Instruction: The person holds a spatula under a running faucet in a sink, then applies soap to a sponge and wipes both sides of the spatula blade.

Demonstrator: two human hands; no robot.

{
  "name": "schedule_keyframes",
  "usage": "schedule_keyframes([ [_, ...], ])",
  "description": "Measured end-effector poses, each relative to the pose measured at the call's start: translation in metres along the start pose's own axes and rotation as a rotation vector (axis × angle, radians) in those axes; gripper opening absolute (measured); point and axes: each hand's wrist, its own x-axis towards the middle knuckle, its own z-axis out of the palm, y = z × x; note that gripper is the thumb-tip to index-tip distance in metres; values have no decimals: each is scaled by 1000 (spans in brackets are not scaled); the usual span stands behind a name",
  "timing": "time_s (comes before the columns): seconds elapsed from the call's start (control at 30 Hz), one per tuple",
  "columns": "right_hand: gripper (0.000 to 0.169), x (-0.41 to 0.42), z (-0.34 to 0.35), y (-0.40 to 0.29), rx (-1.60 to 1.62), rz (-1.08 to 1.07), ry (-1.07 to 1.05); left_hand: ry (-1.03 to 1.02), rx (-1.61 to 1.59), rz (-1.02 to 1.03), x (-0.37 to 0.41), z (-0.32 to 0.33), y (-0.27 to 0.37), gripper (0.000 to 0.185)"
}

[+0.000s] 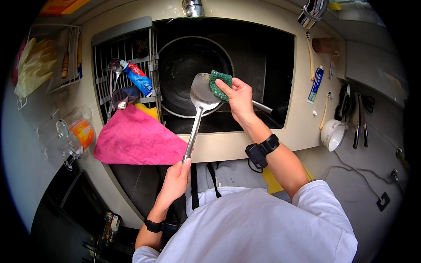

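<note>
My left hand [177, 179] grips the handle end of a metal wok spatula [201, 90], whose broad blade hangs over the sink. In my right hand [240, 98] is a green scouring pad [219, 84], pressed against the right side of the blade. A brownish spot shows on the blade beside the pad. Below the spatula a dark wok [181, 65] sits in the black sink [279, 65]. The wok's metal handle [262, 107] points to the right, partly hidden behind my right hand and wrist.
Left of the wok, a dish rack [154, 75] holds a toothpaste tube [137, 78], a ladle [115, 67] and a cup [121, 96]. A pink cloth [138, 139] drapes over the front counter edge. Toothbrushes [310, 59], a bowl [332, 134] and knives [361, 121] lie right.
</note>
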Motion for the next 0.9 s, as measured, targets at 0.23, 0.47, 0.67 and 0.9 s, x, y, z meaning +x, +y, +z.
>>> schedule_keyframes([
  [0.23, 22, -18, 25, 25, 119, 53, 72, 29, -216, -67, 9, 30, 21, 45],
  [0.47, 15, -3, 22, 9, 77, -54, 126, -12, -297, -102, 7, 45, 16, 44],
  [0.67, 16, 14, 5, -11, -34, -144, -81, -77, -228, -160, -4, 19, 24, 48],
  [0.9, 19, 29, -13, -55, -537, -27, -543, -55, 235, 1, -13, -27, 12, 49],
])
